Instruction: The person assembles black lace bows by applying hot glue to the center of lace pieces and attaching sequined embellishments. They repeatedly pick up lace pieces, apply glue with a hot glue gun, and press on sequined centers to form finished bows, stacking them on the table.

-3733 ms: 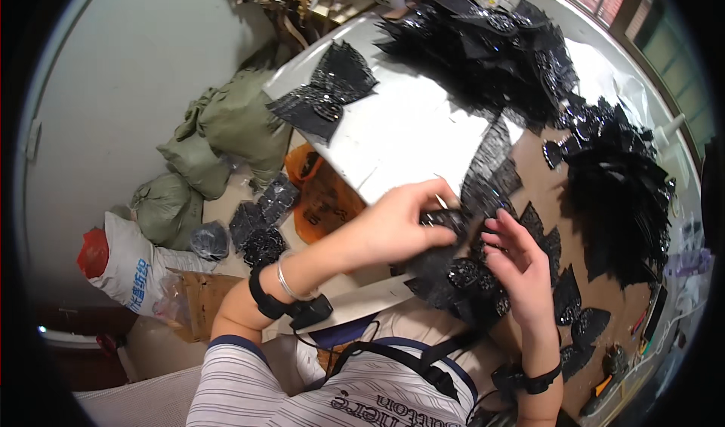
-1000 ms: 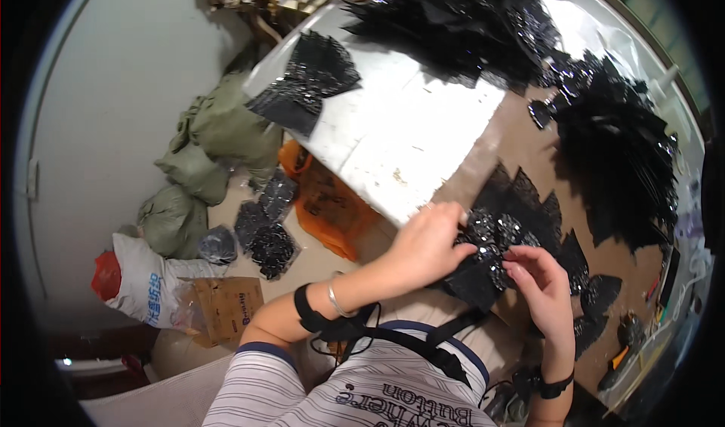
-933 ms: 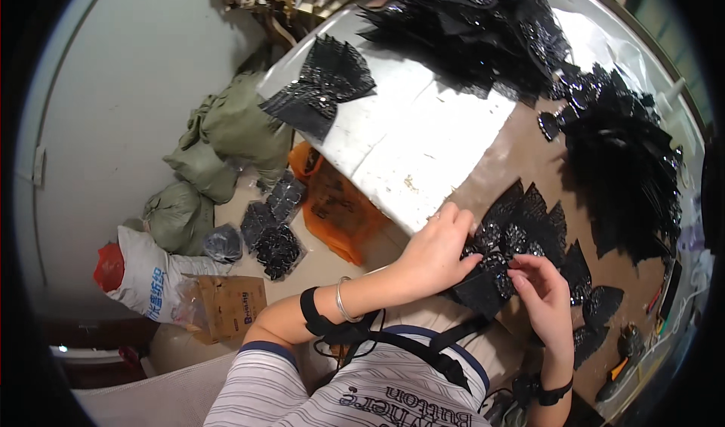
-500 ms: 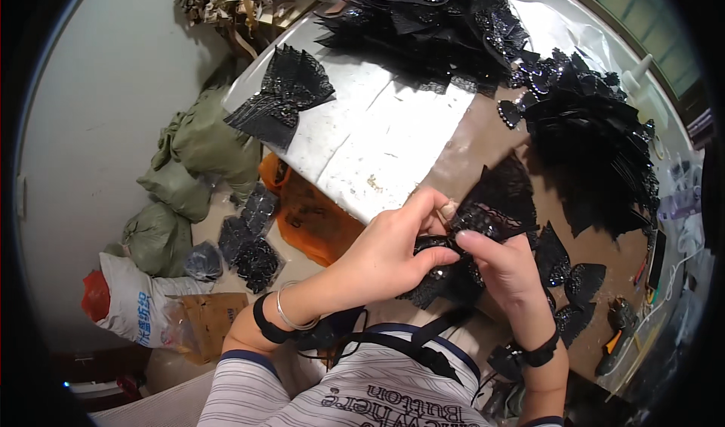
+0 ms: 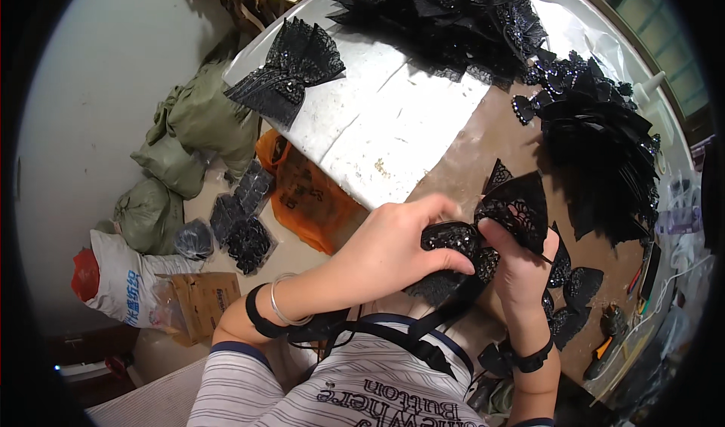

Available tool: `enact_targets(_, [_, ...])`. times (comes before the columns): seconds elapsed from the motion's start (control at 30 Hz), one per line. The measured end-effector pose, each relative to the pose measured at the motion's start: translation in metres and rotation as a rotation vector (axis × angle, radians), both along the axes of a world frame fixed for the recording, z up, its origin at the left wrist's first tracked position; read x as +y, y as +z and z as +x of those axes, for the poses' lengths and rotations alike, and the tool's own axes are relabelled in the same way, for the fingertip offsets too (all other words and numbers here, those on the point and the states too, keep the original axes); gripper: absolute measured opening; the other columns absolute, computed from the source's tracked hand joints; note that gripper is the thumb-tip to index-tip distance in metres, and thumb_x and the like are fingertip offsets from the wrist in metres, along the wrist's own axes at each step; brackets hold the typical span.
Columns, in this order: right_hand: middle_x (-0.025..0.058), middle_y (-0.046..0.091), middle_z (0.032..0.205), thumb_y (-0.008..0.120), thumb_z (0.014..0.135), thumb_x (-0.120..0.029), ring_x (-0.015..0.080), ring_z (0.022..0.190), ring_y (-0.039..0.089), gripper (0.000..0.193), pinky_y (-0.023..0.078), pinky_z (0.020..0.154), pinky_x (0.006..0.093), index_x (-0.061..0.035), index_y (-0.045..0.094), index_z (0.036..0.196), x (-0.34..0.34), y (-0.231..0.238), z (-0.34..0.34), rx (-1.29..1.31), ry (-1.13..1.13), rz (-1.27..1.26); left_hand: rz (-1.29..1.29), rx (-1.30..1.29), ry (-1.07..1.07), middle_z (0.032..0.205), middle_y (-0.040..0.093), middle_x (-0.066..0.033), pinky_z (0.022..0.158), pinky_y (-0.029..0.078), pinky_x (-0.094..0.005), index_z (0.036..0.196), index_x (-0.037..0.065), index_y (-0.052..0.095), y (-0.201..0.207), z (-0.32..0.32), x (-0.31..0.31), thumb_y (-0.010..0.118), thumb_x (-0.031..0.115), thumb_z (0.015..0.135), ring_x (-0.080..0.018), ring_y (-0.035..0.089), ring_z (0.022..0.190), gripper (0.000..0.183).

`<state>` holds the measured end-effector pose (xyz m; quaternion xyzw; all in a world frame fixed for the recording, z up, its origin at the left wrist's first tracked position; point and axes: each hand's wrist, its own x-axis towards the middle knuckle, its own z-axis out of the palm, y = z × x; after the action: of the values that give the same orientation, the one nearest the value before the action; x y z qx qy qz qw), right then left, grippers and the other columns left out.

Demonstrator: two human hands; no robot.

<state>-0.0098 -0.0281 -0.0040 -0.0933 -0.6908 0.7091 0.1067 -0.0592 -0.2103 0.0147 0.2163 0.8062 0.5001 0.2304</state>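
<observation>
Both hands hold one black lace bow (image 5: 522, 200) over the near edge of the table. My left hand (image 5: 404, 238) curls round its sequined, shiny left half, with the thumb in front and the fingertips partly hidden behind. On the other half, my right hand (image 5: 521, 272) presses its thumb against the lace near the middle, its fingers behind the fabric. The lace wing rises upright above the right thumb. Beside my right hand, several smaller black bow pieces (image 5: 581, 287) lie on the brown table surface.
A finished-looking black lace bow (image 5: 291, 76) lies on the white sheet (image 5: 377, 132). Large piles of black bows (image 5: 445, 27) and black pieces (image 5: 604, 163) stand farther back and right. A yellow-handled tool (image 5: 603, 348) lies at the right edge. Green sacks (image 5: 211, 117) and an orange bag (image 5: 310, 208) are left.
My right hand has turned the bow, so its lace wing now stands more over the right thumb. The left fingers have loosened from the centre, and the sequined half shows more.
</observation>
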Motion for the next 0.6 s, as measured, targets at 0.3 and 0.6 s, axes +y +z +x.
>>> enact_targets(0.3, [0.0036, 0.063, 0.081, 0.075, 0.08, 0.001, 0.0108, 0.069, 0.057, 0.009, 0.042, 0.062, 0.0249, 0.0033, 0.07, 0.086, -0.004, 0.003, 0.002, -0.093, 0.051, -0.165, 0.208, -0.271, -0.006, 0.092, 0.065, -0.0014, 0.08, 0.048, -0.0234, 0.098, -0.002, 0.062, -0.013, -0.001, -0.004, 0.08, 0.007, 0.082, -0.0055, 0.057, 0.088, 0.026])
enact_targets(0.6, [0.003, 0.06, 0.072, 0.075, 0.076, 0.005, 0.0101, 0.066, 0.054, 0.007, 0.04, 0.058, 0.025, 0.0032, 0.07, 0.08, -0.009, -0.02, -0.006, -0.09, 0.053, -0.037, 0.254, -0.359, 0.058, 0.09, 0.063, -0.0008, 0.08, 0.046, -0.0232, 0.095, -0.002, 0.061, -0.033, -0.003, -0.004, 0.078, 0.004, 0.082, -0.0055, 0.055, 0.089, 0.022])
